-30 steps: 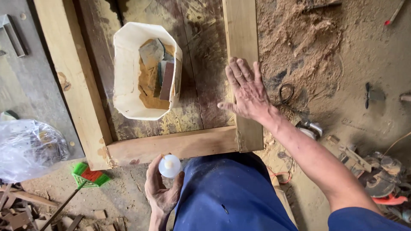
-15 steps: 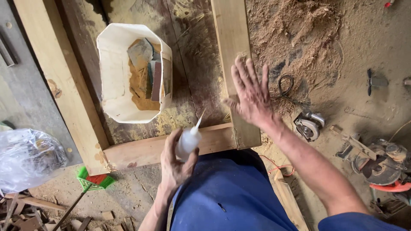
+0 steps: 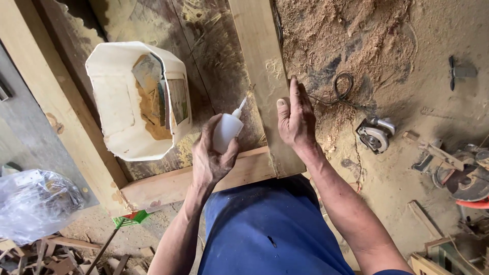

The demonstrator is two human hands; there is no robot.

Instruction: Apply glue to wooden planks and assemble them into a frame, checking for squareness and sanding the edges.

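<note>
My left hand (image 3: 210,158) grips a small white squeeze bottle (image 3: 227,130) with a thin nozzle that points up and right toward the inner edge of the right wooden rail (image 3: 254,56). My right hand (image 3: 295,119) lies flat on that rail, fingers together, just above the corner where it meets the near cross rail (image 3: 178,183). The nozzle tip sits close to the rail's left edge, beside my right thumb. A left rail (image 3: 56,102) of the same wooden frame runs up the left side.
A white plastic tub (image 3: 109,102) with sawdust and scraps sits inside the frame. A circular saw (image 3: 374,133) with a black cord lies on the sawdust-covered floor at right. A clear plastic bag (image 3: 33,203) and wood offcuts lie at lower left, more tools at far right.
My left hand rose from my lap with the bottle and carried it up to the right rail. My right hand shifted slightly down the rail and closed its fingers together.
</note>
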